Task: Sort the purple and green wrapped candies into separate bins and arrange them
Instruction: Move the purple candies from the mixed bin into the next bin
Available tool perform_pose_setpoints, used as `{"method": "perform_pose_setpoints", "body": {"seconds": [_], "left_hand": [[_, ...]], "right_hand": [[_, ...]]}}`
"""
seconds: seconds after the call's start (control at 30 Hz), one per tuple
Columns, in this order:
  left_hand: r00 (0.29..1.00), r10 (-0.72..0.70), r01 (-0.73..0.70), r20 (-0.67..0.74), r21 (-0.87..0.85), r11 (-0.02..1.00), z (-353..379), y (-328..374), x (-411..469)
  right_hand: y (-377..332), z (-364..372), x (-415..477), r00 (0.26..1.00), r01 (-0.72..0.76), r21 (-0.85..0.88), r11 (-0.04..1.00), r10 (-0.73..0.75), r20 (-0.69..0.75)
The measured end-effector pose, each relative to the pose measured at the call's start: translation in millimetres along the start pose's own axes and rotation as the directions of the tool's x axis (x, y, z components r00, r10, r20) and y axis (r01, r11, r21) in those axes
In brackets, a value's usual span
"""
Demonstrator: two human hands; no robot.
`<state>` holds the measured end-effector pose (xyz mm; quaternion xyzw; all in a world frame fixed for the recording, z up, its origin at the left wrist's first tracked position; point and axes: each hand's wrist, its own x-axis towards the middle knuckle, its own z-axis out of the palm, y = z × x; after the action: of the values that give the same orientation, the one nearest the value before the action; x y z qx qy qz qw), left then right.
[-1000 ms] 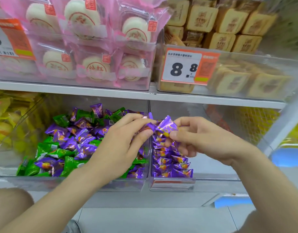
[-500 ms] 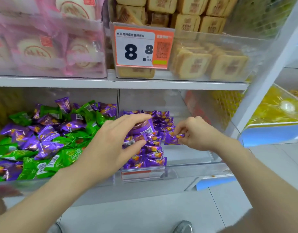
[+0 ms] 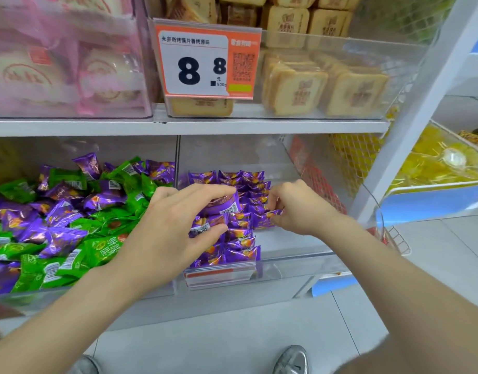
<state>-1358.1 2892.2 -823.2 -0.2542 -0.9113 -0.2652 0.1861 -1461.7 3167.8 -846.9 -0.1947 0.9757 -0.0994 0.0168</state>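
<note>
A clear left bin (image 3: 84, 294) holds a mixed heap of green candies (image 3: 103, 249) and purple candies (image 3: 57, 211). The clear right bin (image 3: 294, 265) holds only purple candies, laid in neat rows (image 3: 240, 244) along its left side. My left hand (image 3: 167, 233) reaches over the divider and grips several purple candies (image 3: 221, 206) between fingers and thumb above those rows. My right hand (image 3: 294, 209) pinches one purple candy (image 3: 272, 213) at the right edge of the rows, low in the bin.
The shelf above carries a bin of square biscuits (image 3: 326, 87) with an orange price tag (image 3: 205, 63) and pink-wrapped cakes (image 3: 65, 68). A slanted white upright (image 3: 410, 117) borders the right bin. Yellow sweets (image 3: 442, 163) fill a blue-edged bin beyond it. My shoes show on the floor tiles.
Both hands came apart and lowered into the right bin. The right hand carried its purple candy down to the rows' right edge; the left hand kept its candies over the rows. The view shifted right.
</note>
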Motion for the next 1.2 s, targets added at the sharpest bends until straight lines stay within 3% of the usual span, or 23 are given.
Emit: {"method": "perform_pose_setpoints", "body": {"seconds": [0.33, 0.4, 0.47, 0.5, 0.53, 0.6, 0.67, 0.73, 0.83, 0.93, 1.03, 1.13, 1.2], "left_hand": [[1.0, 0.002, -0.002, 0.002, 0.004, 1.0, -1.1, -1.5, -1.5], [1.0, 0.007, -0.007, -0.002, -0.005, 1.0, -1.6, -0.9, -1.4], [0.999, 0.033, -0.033, -0.011, -0.032, 0.999, -2.4, 1.7, 0.2], [0.998, 0.058, -0.059, -0.013, -0.054, 0.997, -2.6, 3.3, 1.7], [0.995, 0.095, -0.095, -0.009, -0.076, 0.993, -1.9, 5.0, 3.3], [0.982, 0.189, -0.187, 0.009, -0.096, 0.978, 1.1, 7.6, 5.0], [0.967, 0.254, -0.252, 0.023, -0.072, 0.965, 5.6, 8.6, 5.3], [0.958, 0.285, -0.284, 0.028, -0.035, 0.958, 8.9, 10.6, 5.0], [0.977, 0.214, -0.213, 0.021, -0.033, 0.976, 10.2, 11.9, 4.2], [0.992, 0.119, -0.119, -0.034, -0.018, 0.993, 11.4, 10.0, 5.4], [0.992, 0.1, -0.098, -0.071, 0.031, 0.995, 13.7, 7.4, 5.0], [0.987, 0.156, -0.147, -0.05, 0.143, 0.979, 13.9, 8.3, 4.9], [0.985, 0.168, -0.158, -0.031, 0.206, 0.966, 13.4, 7.7, 4.5]], "right_hand": [[1.5, -2.1, -3.3, 0.997, -0.073, -0.004, 0.997, 0.073, 0.021], [-2.7, -11.1, -6.5, 0.994, -0.084, 0.004, 0.996, 0.084, -0.074], [-18.0, -25.5, -13.5, 0.968, -0.09, 0.226, 0.97, 0.138, -0.209], [-30.4, -33.7, -18.7, 0.964, -0.099, 0.445, 0.89, 0.197, -0.179], [-42.1, -40.6, -24.1, 0.972, -0.132, 0.651, 0.747, 0.225, -0.061], [-62.0, -51.0, -36.5, 0.961, -0.276, 0.831, 0.484, 0.127, 0.246], [-68.6, -52.9, -46.1, 0.922, -0.348, 0.84, 0.416, -0.007, 0.386], [-65.0, -53.1, -50.4, 0.905, -0.365, 0.853, 0.374, -0.072, 0.419], [-51.6, -56.9, -51.7, 0.874, -0.421, 0.846, 0.326, -0.105, 0.475], [-28.1, -57.4, -50.8, 0.917, -0.37, 0.854, 0.367, -0.002, 0.398], [-0.7, -49.7, -45.7, 0.967, -0.257, 0.751, 0.609, 0.161, 0.2], [12.0, -35.4, -37.4, 0.981, -0.19, 0.467, 0.864, 0.148, 0.126], [11.1, -27.1, -33.4, 0.988, -0.151, 0.326, 0.933, 0.128, 0.09]]}}
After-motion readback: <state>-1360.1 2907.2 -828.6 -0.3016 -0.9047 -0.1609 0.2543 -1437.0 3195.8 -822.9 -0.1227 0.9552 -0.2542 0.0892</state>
